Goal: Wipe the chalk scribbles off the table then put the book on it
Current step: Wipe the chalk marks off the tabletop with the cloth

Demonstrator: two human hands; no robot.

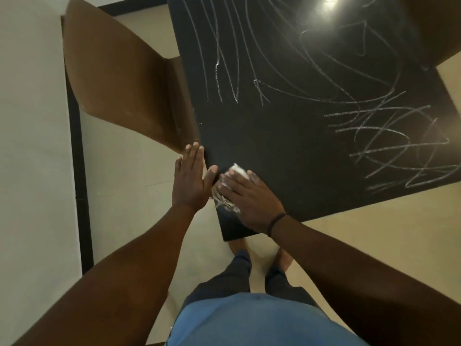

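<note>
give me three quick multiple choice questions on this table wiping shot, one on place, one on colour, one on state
1. Where is the tissue?
A. under the right hand
B. on the chair
C. on the floor

2. What colour is the table?
A. white
B. black
C. red

3. How much chalk is wiped?
A. all of it
B. none, near corner included
C. only the near corner is clean

Answers:
1 A, the right hand presses it flat on the table.
2 B, the top is black.
3 C, scribbles cover the far and right parts.

We count one black table (287,146), two brown chairs (119,78) (434,26), one white tissue (237,171), two hands (190,181) (252,198).
</note>
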